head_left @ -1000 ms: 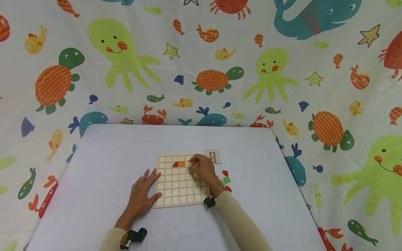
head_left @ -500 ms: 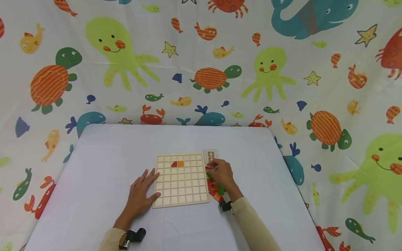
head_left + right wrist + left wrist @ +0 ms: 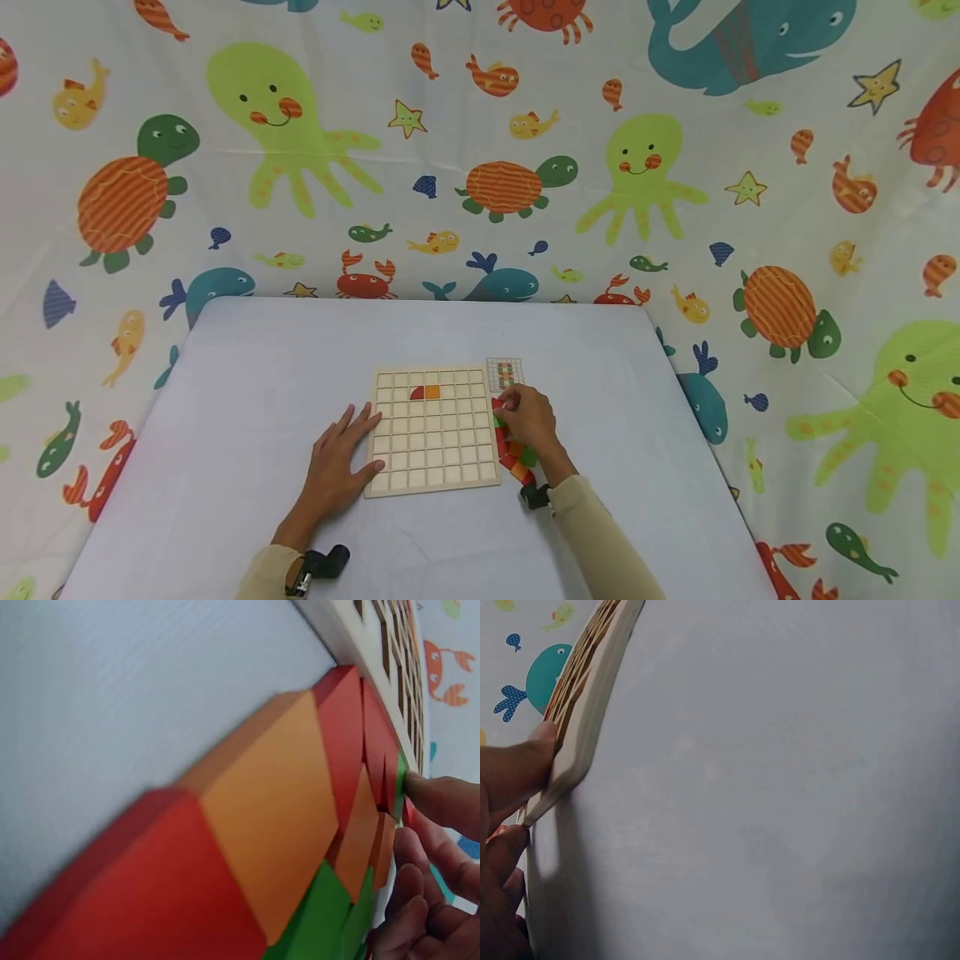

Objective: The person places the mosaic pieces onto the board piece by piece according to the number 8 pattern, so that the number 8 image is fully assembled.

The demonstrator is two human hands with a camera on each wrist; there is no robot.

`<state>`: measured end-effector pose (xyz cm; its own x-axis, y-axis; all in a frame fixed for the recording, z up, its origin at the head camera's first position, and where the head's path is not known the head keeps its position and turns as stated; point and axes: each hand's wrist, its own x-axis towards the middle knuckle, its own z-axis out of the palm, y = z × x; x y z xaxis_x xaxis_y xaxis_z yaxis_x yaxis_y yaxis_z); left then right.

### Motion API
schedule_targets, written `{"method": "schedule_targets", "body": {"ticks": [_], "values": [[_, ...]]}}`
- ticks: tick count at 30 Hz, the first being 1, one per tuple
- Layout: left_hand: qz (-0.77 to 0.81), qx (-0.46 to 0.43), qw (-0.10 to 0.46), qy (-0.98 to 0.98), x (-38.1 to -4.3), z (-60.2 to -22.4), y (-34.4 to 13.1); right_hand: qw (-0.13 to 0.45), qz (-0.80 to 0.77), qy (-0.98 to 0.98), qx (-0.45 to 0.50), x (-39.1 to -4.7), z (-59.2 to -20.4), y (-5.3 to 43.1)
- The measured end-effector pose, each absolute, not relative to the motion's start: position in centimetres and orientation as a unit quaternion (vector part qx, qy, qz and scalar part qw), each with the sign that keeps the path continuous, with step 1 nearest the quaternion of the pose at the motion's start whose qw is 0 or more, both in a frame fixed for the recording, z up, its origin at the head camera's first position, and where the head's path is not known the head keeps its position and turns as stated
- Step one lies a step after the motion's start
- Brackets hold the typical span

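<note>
Left hand (image 3: pixel 337 462) touches one board (image 3: pixel 435 442); right hand (image 3: pixel 531 418) apparently one red tile (image 3: pixel 497 403).

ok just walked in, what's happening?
A person's left hand rests on the left edge of a wooden grid board; the right hand is at loose red, orange and green pieces along its right side, grip unclear. A red quarter-circle and an orange square sit in neighbouring cells. A pattern card lies by the far right corner.

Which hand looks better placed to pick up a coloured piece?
Probably the right hand: its fingers are at the coloured pieces, while the left hand rests across the board from them.
</note>
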<state>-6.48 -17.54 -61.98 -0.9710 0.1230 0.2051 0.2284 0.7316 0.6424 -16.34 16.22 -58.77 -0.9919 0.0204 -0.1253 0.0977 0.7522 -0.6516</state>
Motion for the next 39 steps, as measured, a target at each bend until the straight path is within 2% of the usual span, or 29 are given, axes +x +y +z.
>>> {"method": "schedule_targets", "body": {"ticks": [5,14,24,30,39], "values": [[-0.352,-0.095,0.077,-0.928,-6.4,-61.9,-17.5,0.044,-0.372,0.927,0.013,-16.1,-58.7,16.0],[-0.346,-0.091,0.067,-0.931,-6.5,-61.8,-17.4,-0.020,-0.404,0.913,-0.058,-16.3,-58.3,13.3],[-0.349,-0.088,0.064,-0.931,-6.4,-61.8,-17.5,-0.023,-0.323,0.940,-0.109,-18.1,-58.0,8.9],[-0.350,-0.086,0.058,-0.931,-6.5,-61.8,-17.4,-0.019,-0.278,0.951,-0.136,-18.5,-58.1,8.4],[-0.346,-0.083,0.056,-0.933,-6.4,-61.7,-17.5,0.010,-0.309,0.945,-0.107,-18.3,-58.1,8.6]]}}
